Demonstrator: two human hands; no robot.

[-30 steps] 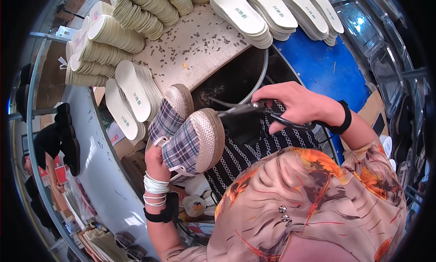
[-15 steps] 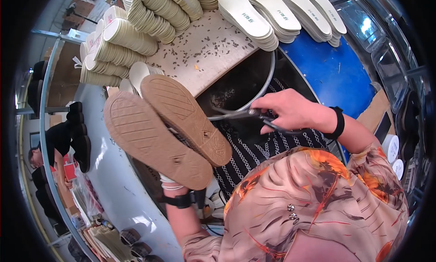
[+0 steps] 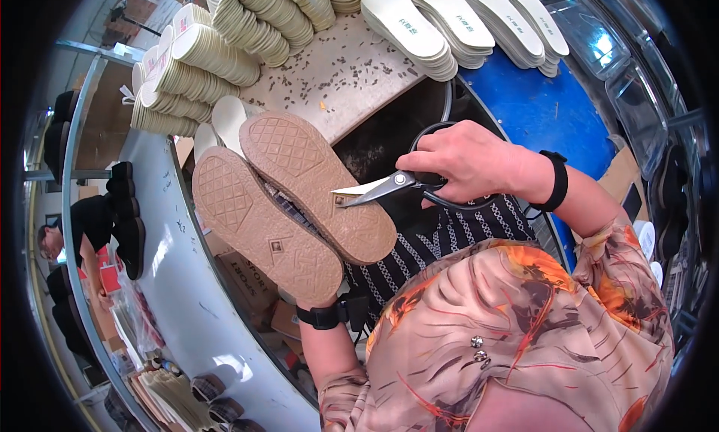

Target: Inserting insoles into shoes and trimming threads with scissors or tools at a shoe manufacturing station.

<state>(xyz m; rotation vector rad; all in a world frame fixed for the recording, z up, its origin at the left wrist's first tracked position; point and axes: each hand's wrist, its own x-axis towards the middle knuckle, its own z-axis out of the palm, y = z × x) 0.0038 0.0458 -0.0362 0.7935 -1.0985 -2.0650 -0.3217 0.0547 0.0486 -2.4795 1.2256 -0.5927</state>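
Observation:
A pair of shoes is held together with the tan, patterned soles facing up, one sole [image 3: 262,226] to the left and the other [image 3: 314,181] beside it. My left hand is hidden beneath them; only its wrist with a black band [image 3: 323,316] shows. My right hand [image 3: 464,162] grips black-handled scissors [image 3: 382,186]. Their metal blades point left, and the tips touch the small square mark on the right-hand sole.
White insoles [image 3: 449,20] and beige insole stacks [image 3: 217,58] lie on a speckled table [image 3: 337,72] ahead. A blue surface [image 3: 539,110] is at the right. A curved grey bench [image 3: 180,282] runs along the left, with black shoes [image 3: 127,215] and another person [image 3: 82,222] beyond it.
The shoes were turned over from checked uppers showing to soles up. My right hand brought the scissors left until the tips reached the sole.

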